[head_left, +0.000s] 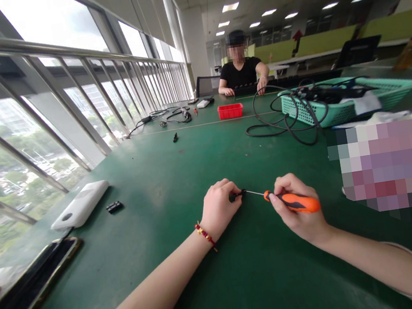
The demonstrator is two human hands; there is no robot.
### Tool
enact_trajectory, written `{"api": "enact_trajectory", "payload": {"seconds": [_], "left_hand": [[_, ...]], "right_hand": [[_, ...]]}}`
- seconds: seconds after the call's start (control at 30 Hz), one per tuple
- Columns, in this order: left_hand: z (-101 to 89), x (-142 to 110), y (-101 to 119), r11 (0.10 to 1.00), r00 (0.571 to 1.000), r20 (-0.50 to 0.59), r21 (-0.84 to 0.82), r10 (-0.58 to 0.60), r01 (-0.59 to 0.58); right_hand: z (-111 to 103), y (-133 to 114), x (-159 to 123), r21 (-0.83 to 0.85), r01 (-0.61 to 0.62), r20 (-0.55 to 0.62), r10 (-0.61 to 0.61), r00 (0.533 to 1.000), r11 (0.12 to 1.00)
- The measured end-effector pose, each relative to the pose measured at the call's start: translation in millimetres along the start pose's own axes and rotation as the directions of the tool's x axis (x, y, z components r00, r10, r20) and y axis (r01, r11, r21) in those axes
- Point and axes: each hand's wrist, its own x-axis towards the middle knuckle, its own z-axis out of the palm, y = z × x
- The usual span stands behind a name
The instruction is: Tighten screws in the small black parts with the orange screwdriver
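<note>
My left hand [221, 204] rests at the middle of the green table, its fingers closed on a small black part [237, 195]. What kind of part it is I cannot make out, as the fingers cover much of it. My right hand [300, 212] grips a screwdriver [301, 202] with an orange and black handle. The screwdriver's thin metal shaft points left, and its tip meets or nearly meets the black part. Off to the left lies another small black piece [115, 207], apart from both hands.
A white power bank [81, 206] and a phone [33, 294] lie along the left edge by the railing [59, 55]. Ahead are a red bin [230, 111], a small black piece [175, 137] and a teal basket [393, 90] with trailing black cables. A person [240, 72] sits across the table [166, 305].
</note>
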Motion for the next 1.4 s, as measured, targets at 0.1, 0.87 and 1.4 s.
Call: {"api": "enact_trajectory", "payload": {"seconds": [0.1,0.87,1.4], "left_hand": [[-0.5,0.3,0.1,1.0,1.0,0.007,0.004,0.007,-0.008],[0.2,1.3,-1.7,1.0,1.0,0.008,-0.009,0.02,-0.02],[-0.3,0.8,-1.6,0.999,1.0,0.005,-0.02,0.025,-0.025]], "right_hand": [[0.6,0.9,-0.4,-0.01,-0.015,0.002,0.015,1.0,1.0],[2.9,-0.7,-1.3,-0.022,-0.062,0.024,0.062,0.998,0.998],[4.0,1.4,-1.1,0.04,-0.056,-0.062,0.058,0.996,0.998]]}}
